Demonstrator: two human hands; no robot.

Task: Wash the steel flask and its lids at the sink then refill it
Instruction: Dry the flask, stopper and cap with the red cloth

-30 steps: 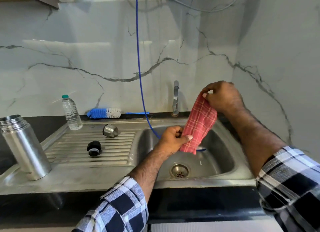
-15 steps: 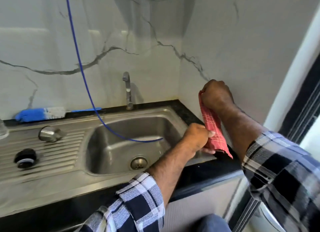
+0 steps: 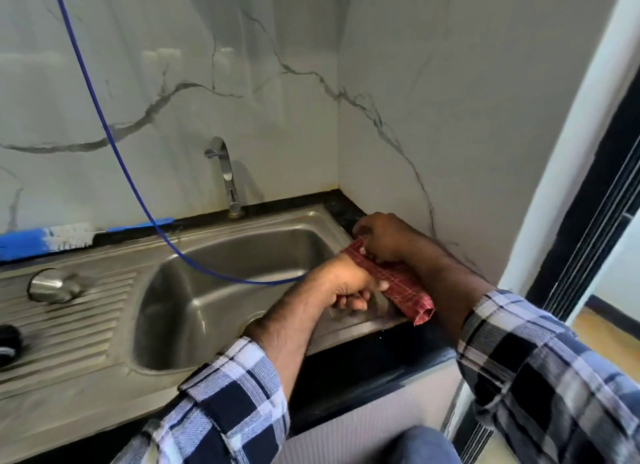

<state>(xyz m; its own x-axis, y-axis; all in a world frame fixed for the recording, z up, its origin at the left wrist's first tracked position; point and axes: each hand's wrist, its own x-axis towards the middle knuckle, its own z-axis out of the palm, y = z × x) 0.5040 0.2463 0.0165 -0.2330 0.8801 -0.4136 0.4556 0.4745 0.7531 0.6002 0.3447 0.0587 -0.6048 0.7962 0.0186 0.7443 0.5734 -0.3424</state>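
Now both hands are holding a red checked cloth (image 3: 398,283) down on the sink's right rim (image 3: 349,328).

Right hand (image 3: 381,236) is pinching the cloth's far end with curled fingers; left hand (image 3: 349,283) is gripping its middle, fingers curled under. Beyond the left hand, a blue hose (image 3: 114,151) is dipping into the steel basin, the tap (image 3: 225,172) standing behind it. Further left, the steel lid (image 3: 52,285) and black lid (image 3: 8,340) are lying on the drainboard, a blue bottle brush (image 3: 45,238) behind them. Flask is out of view.

Both arms reach forward, left hand (image 3: 349,283) and right hand (image 3: 381,236) with fingers curled, pinching.
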